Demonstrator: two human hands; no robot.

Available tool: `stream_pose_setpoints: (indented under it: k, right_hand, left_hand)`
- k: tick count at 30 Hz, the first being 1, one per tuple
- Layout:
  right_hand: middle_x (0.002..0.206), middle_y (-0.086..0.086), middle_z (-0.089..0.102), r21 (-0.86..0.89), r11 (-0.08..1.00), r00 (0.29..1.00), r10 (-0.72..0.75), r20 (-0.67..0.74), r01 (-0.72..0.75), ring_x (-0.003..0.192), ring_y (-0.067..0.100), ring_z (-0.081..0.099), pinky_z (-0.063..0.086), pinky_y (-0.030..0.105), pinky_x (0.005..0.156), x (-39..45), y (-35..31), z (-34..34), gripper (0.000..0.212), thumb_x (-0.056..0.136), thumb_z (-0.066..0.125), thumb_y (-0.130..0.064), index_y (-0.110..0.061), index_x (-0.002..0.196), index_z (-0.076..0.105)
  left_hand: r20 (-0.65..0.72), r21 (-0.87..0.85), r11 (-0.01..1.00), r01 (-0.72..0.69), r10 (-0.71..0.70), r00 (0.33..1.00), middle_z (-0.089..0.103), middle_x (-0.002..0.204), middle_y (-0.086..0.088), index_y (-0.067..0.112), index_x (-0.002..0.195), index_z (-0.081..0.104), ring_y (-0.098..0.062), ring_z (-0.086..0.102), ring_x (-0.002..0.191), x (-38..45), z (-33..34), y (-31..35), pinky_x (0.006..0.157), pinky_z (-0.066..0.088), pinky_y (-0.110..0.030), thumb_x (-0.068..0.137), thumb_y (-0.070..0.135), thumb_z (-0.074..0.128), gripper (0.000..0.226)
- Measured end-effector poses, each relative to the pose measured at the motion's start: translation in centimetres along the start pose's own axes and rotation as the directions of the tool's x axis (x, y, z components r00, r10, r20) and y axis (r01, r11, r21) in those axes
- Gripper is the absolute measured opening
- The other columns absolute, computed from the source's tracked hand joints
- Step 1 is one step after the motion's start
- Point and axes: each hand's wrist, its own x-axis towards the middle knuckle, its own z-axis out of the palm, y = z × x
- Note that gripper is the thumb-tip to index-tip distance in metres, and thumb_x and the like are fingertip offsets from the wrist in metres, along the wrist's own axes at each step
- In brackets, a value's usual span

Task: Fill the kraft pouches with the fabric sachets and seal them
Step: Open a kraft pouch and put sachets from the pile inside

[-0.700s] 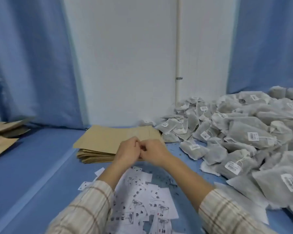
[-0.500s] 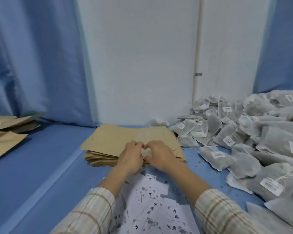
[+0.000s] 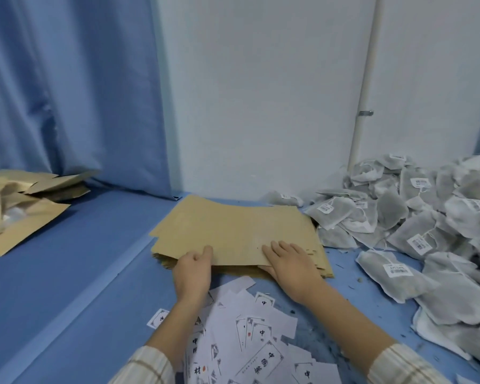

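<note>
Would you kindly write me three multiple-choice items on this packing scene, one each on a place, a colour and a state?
1. Where does the heap of fabric sachets lie relative to the stack of kraft pouches?
A. to its right
B. to its left
C. on top of it

2. What colour is the table cover?
A. green
B. blue
C. red

3. What is the left hand doing?
A. hanging idle off the table
B. gripping a sachet
C. pinching the near edge of the top kraft pouch

Answers: 1 A, the grey sachets pile up at the right; 2 B, the cloth around the stack is blue; 3 C, its thumb lies on the top sheet while the right hand rests on the stack.
</note>
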Motion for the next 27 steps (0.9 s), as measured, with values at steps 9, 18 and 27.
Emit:
stream_pose_setpoints:
  k: [9, 18, 27]
  right_hand:
    - [0.13, 0.005, 0.043, 0.068, 0.995, 0.989, 0.083, -0.126, -0.075, 0.114, 0.024, 0.043, 0.035, 0.033, 0.095, -3.7, -0.5, -1.5, 0.056, 0.1, 0.034, -0.025, -0.026, 0.149, 0.007]
    - [0.133, -0.001, 0.045, 0.12, 0.991, 0.991, -0.04, -0.124, 0.055, 0.124, 0.017, 0.039, 0.028, 0.031, 0.102, -9.7, -2.5, -5.1, 0.049, 0.101, 0.028, -0.037, -0.035, 0.148, 0.013]
    - [0.119, -0.003, 0.064, 0.992, 0.124, 0.98, 0.201, 0.003, -0.028, 0.103, 0.008, 0.062, 0.051, 0.028, 0.091, -12.6, -5.3, -14.5, 0.041, 0.089, 0.048, -0.054, -0.029, 0.12, 0.054]
  left_hand:
    - [0.284, -0.589, 0.646, 0.486, -0.397, 0.873, 0.06, 0.085, -0.013, 0.004, 0.093, 0.056, -0.019, 0.062, 0.066, -3.0, -1.4, 2.2, 0.069, 0.058, -0.035, 0.083, 0.027, 0.071, 0.028]
    - [0.344, -0.769, 0.539, 0.343, -0.104, 0.933, 0.061, 0.096, -0.008, 0.01, 0.113, 0.049, -0.025, 0.061, 0.086, -7.5, -4.5, 5.1, 0.069, 0.053, -0.039, 0.094, -0.012, 0.034, 0.033]
    - [-0.017, -0.02, 0.788, -0.615, 0.615, 0.788, 0.063, 0.092, -0.014, 0.012, 0.131, 0.053, -0.019, 0.058, 0.079, -13.0, -10.3, 8.9, 0.069, 0.04, -0.025, 0.082, -0.013, 0.033, 0.058]
